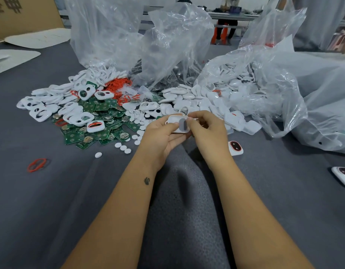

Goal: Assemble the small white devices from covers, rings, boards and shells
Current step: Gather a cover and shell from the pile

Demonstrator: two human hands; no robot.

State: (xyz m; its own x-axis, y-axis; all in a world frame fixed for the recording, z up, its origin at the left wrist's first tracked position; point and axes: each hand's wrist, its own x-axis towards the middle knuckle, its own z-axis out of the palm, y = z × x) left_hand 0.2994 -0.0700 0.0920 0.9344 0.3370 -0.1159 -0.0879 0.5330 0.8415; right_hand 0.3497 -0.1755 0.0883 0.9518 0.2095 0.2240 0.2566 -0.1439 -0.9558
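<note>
- Head view, the step in hand: both hands hold one white cover [178, 126] just in front of the big heap of parts. The left hand [162, 133] has its fingers curled under it and the thumb on top. The right hand [204, 127] pinches at its right edge with fingertips bent close together. I judge that a part is being fitted into this cover (which part exactly I cannot tell, the fingers hide it).
- Head view, the next move: it seems to call for a steady hold by the left hand while the right presses the piece evenly into its seat, and then for a further part from the heap.
- Head view, parts around the heap: green boards [101, 121] lie in its left half with white covers [41, 113] on them, and orange rings [119, 84] are at its back. White shells [196, 98] form the right half, spilling from a clear plastic bag [264, 78]. One orange ring [37, 164] lies alone, well apart, in front of the heap to the left.
- Head view, finished pieces: one device [235, 148] lies just beside the right wrist, in front of the heap. Another device [342, 175] is at the right edge.
- Head view, surface and room: the tabletop [51, 200] has a dark grey cloth (a fold rises between the forearms). Behind the heap stand more clear bags [109, 32], and far back another table with a person's legs is seen.
</note>
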